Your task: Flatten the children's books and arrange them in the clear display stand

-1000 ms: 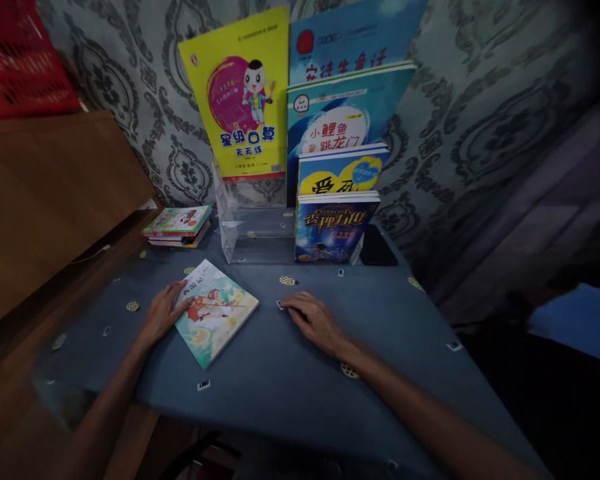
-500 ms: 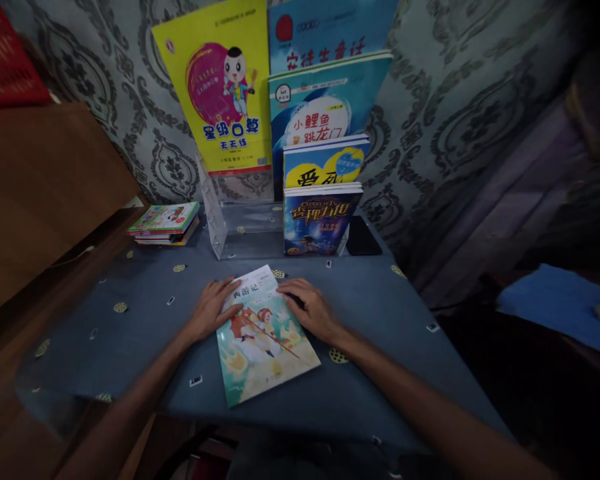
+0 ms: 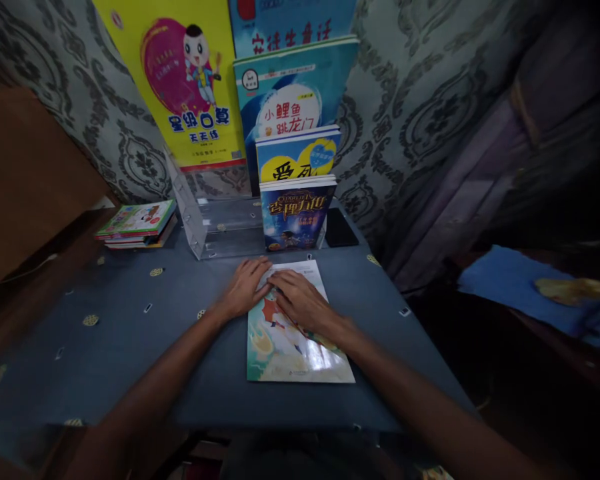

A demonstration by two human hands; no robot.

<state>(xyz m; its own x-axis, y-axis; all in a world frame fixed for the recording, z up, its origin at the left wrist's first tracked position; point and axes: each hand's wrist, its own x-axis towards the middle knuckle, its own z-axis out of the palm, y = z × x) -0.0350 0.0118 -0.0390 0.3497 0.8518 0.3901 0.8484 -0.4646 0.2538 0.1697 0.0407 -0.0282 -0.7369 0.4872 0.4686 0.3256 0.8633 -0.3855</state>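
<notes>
A paperback book (image 3: 285, 357) with a pale green illustrated cover lies face up on the cloth-covered table. My left hand (image 3: 243, 288) is at its upper left edge, fingers stretched out over the corner. Across the upper cover lies my right hand (image 3: 304, 301), palm down with its fingers extended to the left. The fingertips of both hands come close together or touch; I cannot tell which. The hands hide most of the title and part of the picture. Neither hand grips the book.
Behind the book stands a clear acrylic rack (image 3: 193, 223) with a yellow workbook (image 3: 205, 67), a teal book (image 3: 325, 73) and a dark blue book (image 3: 296, 213). A stack of thin books (image 3: 139, 223) sits at the left. A black flat object (image 3: 341, 229) lies right of the rack.
The book has turned straighter and sits further right in view. My right hand has moved left onto the cover, nearer my left hand. The whole view has shifted.
</notes>
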